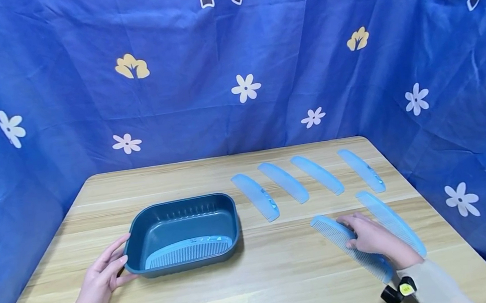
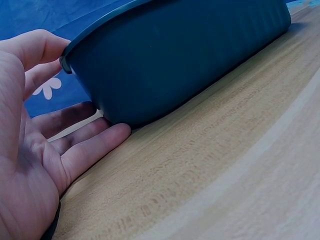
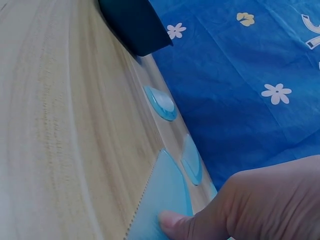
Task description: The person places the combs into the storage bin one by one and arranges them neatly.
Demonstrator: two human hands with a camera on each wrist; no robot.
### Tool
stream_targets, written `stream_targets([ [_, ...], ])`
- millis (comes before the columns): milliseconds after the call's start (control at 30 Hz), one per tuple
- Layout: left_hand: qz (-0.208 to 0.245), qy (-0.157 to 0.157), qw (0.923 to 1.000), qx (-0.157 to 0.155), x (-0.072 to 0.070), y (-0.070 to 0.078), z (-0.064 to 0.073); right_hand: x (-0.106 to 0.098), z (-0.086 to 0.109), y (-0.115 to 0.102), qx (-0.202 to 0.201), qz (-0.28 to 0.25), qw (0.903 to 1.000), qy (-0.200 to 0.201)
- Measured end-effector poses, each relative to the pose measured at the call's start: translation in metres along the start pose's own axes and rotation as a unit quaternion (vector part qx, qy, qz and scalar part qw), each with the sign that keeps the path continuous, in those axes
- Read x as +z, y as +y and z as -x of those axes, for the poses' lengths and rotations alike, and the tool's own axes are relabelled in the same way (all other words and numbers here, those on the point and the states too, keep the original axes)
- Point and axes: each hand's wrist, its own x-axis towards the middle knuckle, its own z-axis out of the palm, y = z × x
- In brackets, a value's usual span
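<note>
A dark teal plastic basin [image 1: 184,269] stands on the table at left of centre. My left hand [image 1: 100,285] holds it by its left end, with fingertips at the rim and other fingers against the lower wall [image 2: 165,65]. One light blue comb [image 1: 191,251] lies inside, along the near wall. At the right, my right hand [image 1: 367,235] grips another light blue comb [image 1: 332,231]; the thumb presses on its face in the right wrist view [image 3: 170,190]. This comb is close to the tabletop; whether it touches is unclear. Just right of that hand lies a further comb [image 1: 390,219].
Several more light blue combs lie slanted in a row toward the back right, among them one nearest the basin [image 1: 255,195] and one at the far right [image 1: 361,170]. The wooden table [image 1: 277,278] is bordered by a blue patterned curtain [image 1: 203,121].
</note>
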Motion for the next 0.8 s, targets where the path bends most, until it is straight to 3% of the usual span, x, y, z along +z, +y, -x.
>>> stream_targets([
  [800, 0.002, 0.013, 0.9999, -0.005, 0.0018, 0.0020, 0.0000, -0.0010, -0.0022, 0.0010, -0.002, -0.040, 0.9988, -0.027],
])
